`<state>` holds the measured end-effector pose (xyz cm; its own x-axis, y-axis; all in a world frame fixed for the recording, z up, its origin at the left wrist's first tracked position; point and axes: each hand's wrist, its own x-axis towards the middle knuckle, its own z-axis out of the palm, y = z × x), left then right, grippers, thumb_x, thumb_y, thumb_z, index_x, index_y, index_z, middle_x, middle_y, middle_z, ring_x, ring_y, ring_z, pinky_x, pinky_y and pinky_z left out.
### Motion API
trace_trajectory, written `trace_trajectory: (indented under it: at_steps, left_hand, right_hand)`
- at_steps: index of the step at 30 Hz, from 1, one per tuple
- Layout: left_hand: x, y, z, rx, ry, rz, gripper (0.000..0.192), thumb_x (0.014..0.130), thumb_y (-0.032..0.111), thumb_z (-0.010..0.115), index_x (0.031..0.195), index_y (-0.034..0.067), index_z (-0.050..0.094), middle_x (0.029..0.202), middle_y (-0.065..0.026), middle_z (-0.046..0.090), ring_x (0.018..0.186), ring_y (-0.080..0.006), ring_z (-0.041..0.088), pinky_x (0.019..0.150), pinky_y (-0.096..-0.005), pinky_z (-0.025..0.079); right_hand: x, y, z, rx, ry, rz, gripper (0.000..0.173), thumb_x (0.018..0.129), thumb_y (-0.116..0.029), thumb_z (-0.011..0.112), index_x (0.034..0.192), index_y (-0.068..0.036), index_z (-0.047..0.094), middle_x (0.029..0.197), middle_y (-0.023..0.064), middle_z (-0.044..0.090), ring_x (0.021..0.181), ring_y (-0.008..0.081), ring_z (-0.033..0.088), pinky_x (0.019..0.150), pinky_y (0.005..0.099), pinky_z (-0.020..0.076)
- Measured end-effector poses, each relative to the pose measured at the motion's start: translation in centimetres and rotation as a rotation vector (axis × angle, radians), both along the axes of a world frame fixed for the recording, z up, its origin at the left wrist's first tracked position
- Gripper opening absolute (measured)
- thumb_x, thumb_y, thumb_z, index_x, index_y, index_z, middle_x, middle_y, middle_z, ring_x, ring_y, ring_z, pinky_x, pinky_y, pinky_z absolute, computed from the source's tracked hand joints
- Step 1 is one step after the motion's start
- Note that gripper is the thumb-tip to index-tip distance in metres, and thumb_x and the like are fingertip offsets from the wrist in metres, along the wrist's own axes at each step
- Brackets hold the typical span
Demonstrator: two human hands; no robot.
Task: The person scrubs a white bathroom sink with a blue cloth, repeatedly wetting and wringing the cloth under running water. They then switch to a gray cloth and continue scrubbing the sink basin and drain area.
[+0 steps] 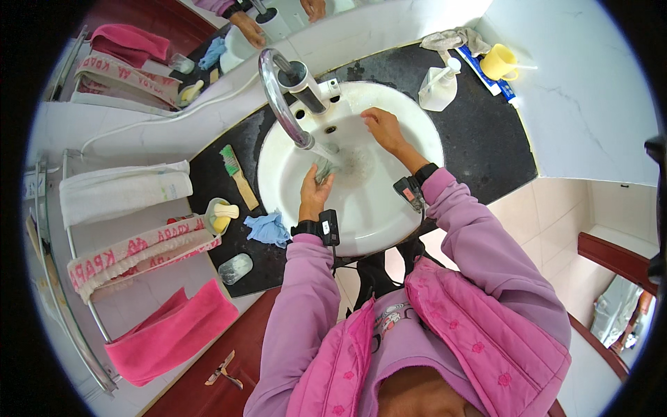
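Note:
Water runs from the curved chrome faucet (284,99) into the white oval washbasin (385,229). My left hand (316,194) is at the basin's left side and holds a wet grey-green cloth (325,171) under the stream. Inside the basin's upper right part is my right hand (384,129), its fingers curled and nothing visible in them. A dark wrist strap with a small box is on each wrist. Left of the basin lie a crumpled blue cloth (268,229) and a wooden brush with green bristles (241,180).
A white pump bottle (439,88), a yellow cup (499,62) and blue tubes (477,70) stand or lie on the black countertop (484,140) at right. Leftward are a glass (235,269), a soap dish (209,216) and towels (172,333) on a wall rack.

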<state>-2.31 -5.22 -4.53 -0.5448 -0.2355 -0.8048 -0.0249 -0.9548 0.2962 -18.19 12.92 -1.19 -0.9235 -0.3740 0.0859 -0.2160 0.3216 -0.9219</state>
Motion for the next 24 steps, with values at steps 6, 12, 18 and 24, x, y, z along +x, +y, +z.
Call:
trace_trajectory:
  at_steps: [6,12,18,24]
  left_hand:
    - [0.1,2.3,0.9,-0.099,0.106,-0.145,0.031,0.080,-0.002,0.053,0.110,-0.003,0.044,0.102,-0.0185,0.052,0.097,-0.0281,0.054,0.087,-0.0361,0.047]
    - [0.8,1.5,1.5,-0.259,-0.004,-0.167,0.041,0.079,0.002,0.054,0.117,0.002,0.039,0.103,-0.0121,0.050,0.103,-0.0275,0.050,0.091,-0.0445,0.041]
    - [2.6,2.4,0.7,-0.263,-0.143,-0.259,0.044,0.084,0.019,0.052,0.124,0.010,0.037,0.126,-0.0157,0.034,0.115,-0.0299,0.038,0.093,-0.0510,0.034]
    - [3.8,2.8,-0.1,-0.155,-0.176,-0.330,0.056,0.087,0.027,0.049,0.134,0.017,0.022,0.137,-0.0159,0.017,0.125,-0.0328,0.022,0.093,-0.0577,0.030]
  right_hand:
    - [0.1,1.8,-2.8,0.162,-0.083,0.054,0.024,0.079,-0.013,0.050,0.099,-0.003,0.059,0.084,0.0106,0.061,0.074,0.0176,0.058,0.068,0.0298,0.0469]
    - [3.2,1.6,-4.4,0.435,0.171,0.301,0.051,0.071,-0.019,0.062,0.118,-0.010,0.046,0.116,0.0195,0.047,0.101,0.0318,0.050,0.083,0.0383,0.0432]
    - [7.9,-2.2,-6.9,0.682,-0.022,0.370,0.072,0.064,-0.020,0.069,0.128,-0.018,0.035,0.128,0.0228,0.036,0.105,0.0386,0.047,0.085,0.0427,0.0420]
    - [7.3,-2.6,-8.7,0.482,-0.363,0.662,0.062,0.063,-0.030,0.063,0.119,-0.011,0.046,0.108,0.0197,0.055,0.099,0.0350,0.053,0.085,0.0393,0.0426]
